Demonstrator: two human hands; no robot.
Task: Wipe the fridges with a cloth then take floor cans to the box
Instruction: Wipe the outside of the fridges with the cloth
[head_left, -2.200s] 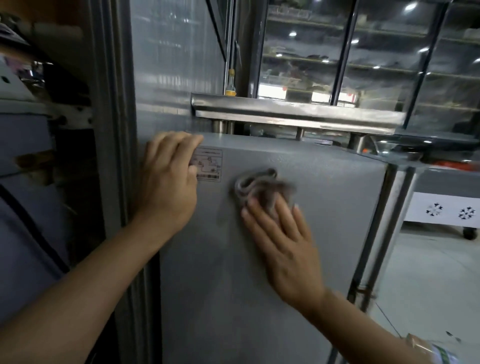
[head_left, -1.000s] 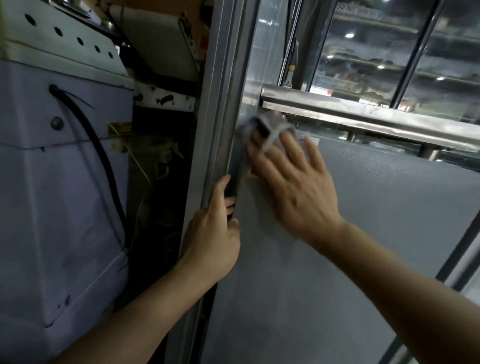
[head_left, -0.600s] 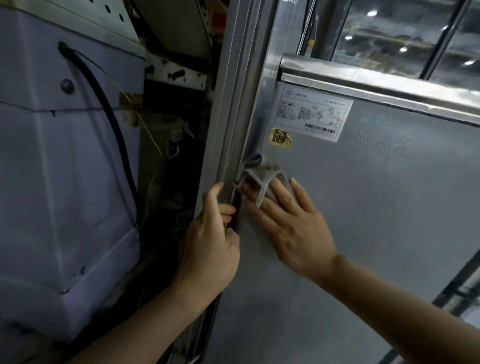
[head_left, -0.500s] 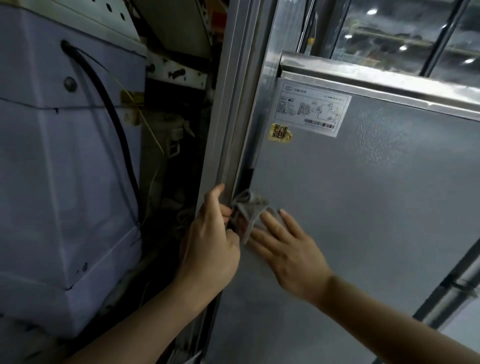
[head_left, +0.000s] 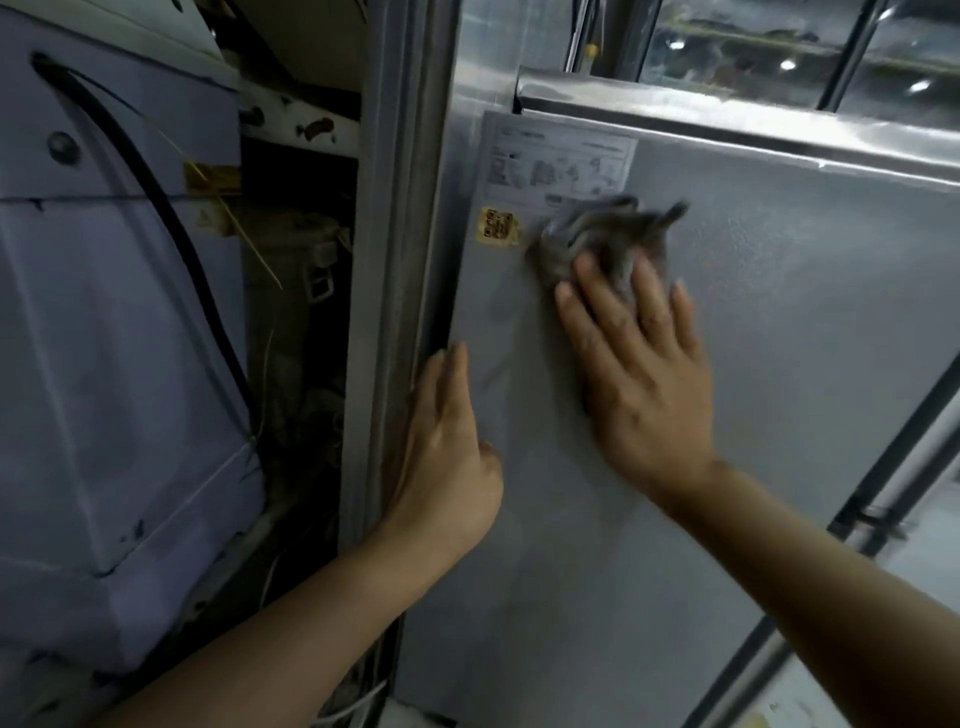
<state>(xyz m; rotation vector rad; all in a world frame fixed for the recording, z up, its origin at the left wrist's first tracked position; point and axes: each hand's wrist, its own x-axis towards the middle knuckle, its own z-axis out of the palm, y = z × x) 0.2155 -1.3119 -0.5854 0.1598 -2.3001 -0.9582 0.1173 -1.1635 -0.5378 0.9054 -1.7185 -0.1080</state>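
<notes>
A grey fridge side panel (head_left: 779, 415) fills the right half of the head view. My right hand (head_left: 639, 374) presses a crumpled grey cloth (head_left: 597, 239) flat against it, just below a white label (head_left: 561, 166) and right of a yellow QR sticker (head_left: 497, 226). My left hand (head_left: 447, 457) rests with fingers straight along the panel's left edge, beside the metal frame post (head_left: 395, 260). No cans are in view.
Left of the post a dark gap holds wires and a straw-like stick (head_left: 234, 218). A pale appliance (head_left: 104, 338) with a black cable (head_left: 171, 223) stands at far left. A steel rail (head_left: 727, 114) tops the panel; glass doors lie behind.
My right hand has slid the cloth up and to the right, from the panel's left edge to just under the label. My left hand opened from gripping the edge to lying flat.
</notes>
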